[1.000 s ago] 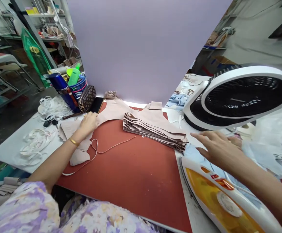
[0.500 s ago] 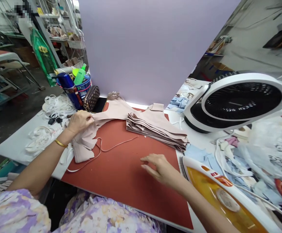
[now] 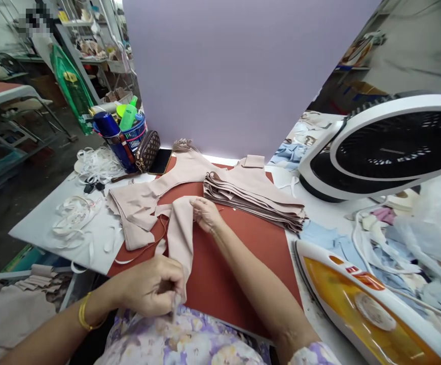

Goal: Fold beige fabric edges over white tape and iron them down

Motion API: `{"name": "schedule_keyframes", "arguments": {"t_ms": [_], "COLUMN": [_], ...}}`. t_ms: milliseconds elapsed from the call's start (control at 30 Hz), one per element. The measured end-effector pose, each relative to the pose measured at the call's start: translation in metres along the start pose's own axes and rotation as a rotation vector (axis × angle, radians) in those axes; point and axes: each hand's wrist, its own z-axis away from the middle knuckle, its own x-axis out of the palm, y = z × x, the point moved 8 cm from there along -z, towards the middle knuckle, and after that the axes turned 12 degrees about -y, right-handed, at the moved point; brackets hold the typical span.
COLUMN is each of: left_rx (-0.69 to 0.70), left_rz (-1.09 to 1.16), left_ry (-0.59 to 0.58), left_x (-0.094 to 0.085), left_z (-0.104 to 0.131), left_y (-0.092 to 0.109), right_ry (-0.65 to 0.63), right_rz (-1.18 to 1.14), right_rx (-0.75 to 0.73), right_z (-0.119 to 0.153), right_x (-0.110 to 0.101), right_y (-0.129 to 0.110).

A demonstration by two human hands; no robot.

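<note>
Head view — left hand [image 3: 152, 286], right hand [image 3: 207, 215] grip pink fabric strip [image 3: 180, 233] — right empty before.

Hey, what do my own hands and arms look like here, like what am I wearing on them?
Your left hand is ungloved, with a shiny gold-coloured bangle at the wrist. Your right hand is ungloved too, its wrist without jewellery. Both forearms are uncovered; a purple, white and yellowish patterned sleeve shows on the right.

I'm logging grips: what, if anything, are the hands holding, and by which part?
A pinkish-beige fabric piece: the right hand pinches its edge at the far part; the left hand grips the part nearest the body.
</note>
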Motion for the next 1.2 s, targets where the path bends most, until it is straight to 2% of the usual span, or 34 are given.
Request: {"name": "schedule_keyframes", "arguments": {"t_ms": [67, 133, 233, 300, 333, 367, 400, 467, 500, 533, 567, 600, 667, 767, 900, 1067, 1200], "left_rx": [-0.031, -0.027, -0.039, -0.06, -0.079, -0.101, -0.147, -0.293, -0.392, -0.524, -0.673, -0.768, -0.833, -0.777, -0.688, -0.673, -0.646], "left_rz": [0.101, 0.189, 0.277, 0.268, 0.226, 0.156, 0.052, -0.257, -0.424, -0.575, -0.677, -0.717, -0.714, -0.652, -0.534, -0.44, -0.435], "left_ry": [0.001, -0.016, -0.181, -0.313, -0.327, -0.293, -0.193, 0.097, 0.253, 0.355, 0.41, 0.397, 0.287, 0.133, 0.166, 0.163, 0.185], "left_x": [0.019, 0.039, 0.069, 0.078, 0.073, 0.061, 0.04, -0.016, -0.046, -0.071, -0.091, -0.104, -0.115, -0.114, -0.12, -0.131, -0.136], "left_z": [-0.009, -0.02, -0.036, -0.042, -0.045, -0.049, -0.052, -0.055, -0.052, -0.048, -0.043, -0.04, -0.039, -0.04, -0.043, -0.043, -0.045], "left_y": [-0.024, -0.041, -0.052, -0.052, -0.054, -0.056, -0.061, -0.075, -0.081, -0.089, -0.099, -0.109, -0.126, -0.135, -0.131, -0.137, -0.135], "right_ry": [0.116, 0.255, 0.435, 0.473, 0.478, 0.48, 0.483, 0.508, 0.525, 0.54, 0.551, 0.555, 0.549, 0.551, 0.598, 0.587, 0.635], "right_rz": [0.046, 0.122, 0.303, 0.443, 0.508, 0.567, 0.621, 0.726, 0.781, 0.838, 0.895, 0.949, 1.038, 1.125, 1.22, 1.258, 1.267], "right_rx": [-0.034, -0.083, -0.104, -0.036, 0.011, 0.056, 0.094, 0.13, 0.133, 0.129, 0.124, 0.119, 0.114, 0.1, 0.089, 0.125, 0.12], "right_z": [0.022, 0.055, 0.111, 0.139, 0.148, 0.154, 0.158, 0.16, 0.159, 0.157, 0.155, 0.154, 0.154, 0.161, 0.166, 0.16, 0.163], "right_x": [-0.032, -0.071, -0.125, -0.146, -0.152, -0.156, -0.159, -0.16, -0.16, -0.159, -0.158, -0.157, -0.156, -0.156, -0.158, -0.164, -0.17], "right_y": [-0.006, -0.02, -0.044, -0.049, -0.048, -0.045, -0.04, -0.034, -0.032, -0.031, -0.031, -0.031, -0.033, -0.037, -0.039, -0.029, -0.029]}}
